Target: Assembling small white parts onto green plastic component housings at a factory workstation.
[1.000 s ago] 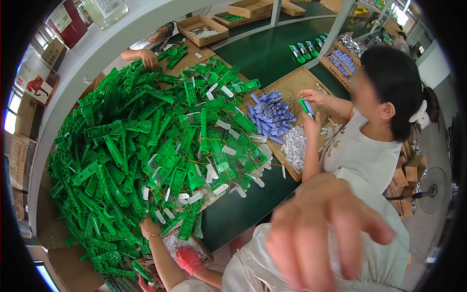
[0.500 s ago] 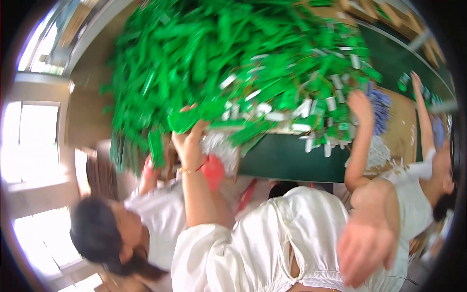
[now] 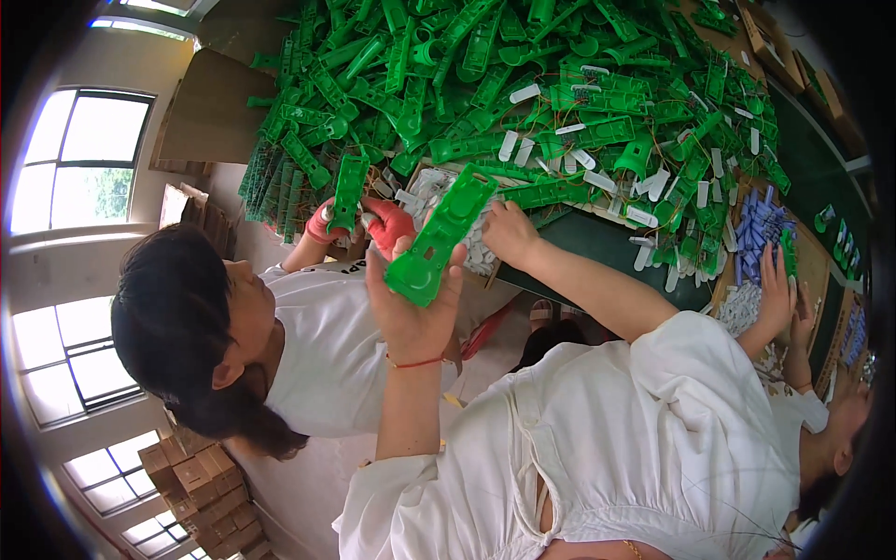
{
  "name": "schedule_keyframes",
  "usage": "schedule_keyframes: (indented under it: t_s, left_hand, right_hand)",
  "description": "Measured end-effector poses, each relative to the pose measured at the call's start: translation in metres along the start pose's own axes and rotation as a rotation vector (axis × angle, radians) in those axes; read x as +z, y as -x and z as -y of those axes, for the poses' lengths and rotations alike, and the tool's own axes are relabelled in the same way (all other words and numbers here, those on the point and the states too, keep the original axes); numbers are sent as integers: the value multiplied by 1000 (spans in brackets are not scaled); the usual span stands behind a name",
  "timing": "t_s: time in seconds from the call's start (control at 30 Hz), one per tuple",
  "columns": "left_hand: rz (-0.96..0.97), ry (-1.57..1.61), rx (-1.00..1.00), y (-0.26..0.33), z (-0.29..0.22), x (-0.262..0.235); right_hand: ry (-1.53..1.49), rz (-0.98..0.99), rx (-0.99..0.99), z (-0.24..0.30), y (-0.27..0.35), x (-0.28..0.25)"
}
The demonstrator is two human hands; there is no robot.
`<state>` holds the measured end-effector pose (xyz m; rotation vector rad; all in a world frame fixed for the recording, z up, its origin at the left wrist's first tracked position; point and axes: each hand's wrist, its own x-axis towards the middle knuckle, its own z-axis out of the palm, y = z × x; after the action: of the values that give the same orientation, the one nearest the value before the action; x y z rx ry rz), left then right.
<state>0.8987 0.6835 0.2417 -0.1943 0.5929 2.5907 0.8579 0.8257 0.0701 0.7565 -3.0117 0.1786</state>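
Observation:
In my left hand lies a long green plastic housing, its hollow inner side facing up and a small rectangular opening near its lower end. My thumb and fingers close round that end. Beyond the housing's upper end, my right hand reaches to a heap of small white plastic pieces. Its fingers are curled down at the pieces; their tips are partly hidden, so what they grip cannot be made out.
A large pile of green housings covers the table, with wired white-tabbed ones on the right. A co-worker's red-gloved hand is at my left, near another green housing. Further right, another person's hands work beside purple-blue parts.
My left hand has drawn the green housing back from the pile and turned it hollow side up. My right hand has moved from low on the right to the white pieces.

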Motion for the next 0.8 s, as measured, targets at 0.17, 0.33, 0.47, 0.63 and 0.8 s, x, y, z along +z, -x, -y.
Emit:
schedule_keyframes:
  t_s: [0.17, 0.33, 0.47, 0.63, 0.8]
  left_hand:
    - [-121, 85, 33, 20, 19, -7]
    - [84, 217, -79, 27, 14, -16]
    - [122, -210, -18, 36, 16, -19]
    - [150, -1249, 342, 26, 40, 9]
    - [346, -1316, 542, 14, 67, 20]
  right_hand:
    - [175, 150, 58, 2, -24, 15]
    - [-65, -339, -21, -11, -2, -9]
    - [-1515, -433, 397, -13, 36, -70]
    - [-1018, -406, 362, -13, 108, -163]
    - [-1041, -357, 292, 0, 142, -191]
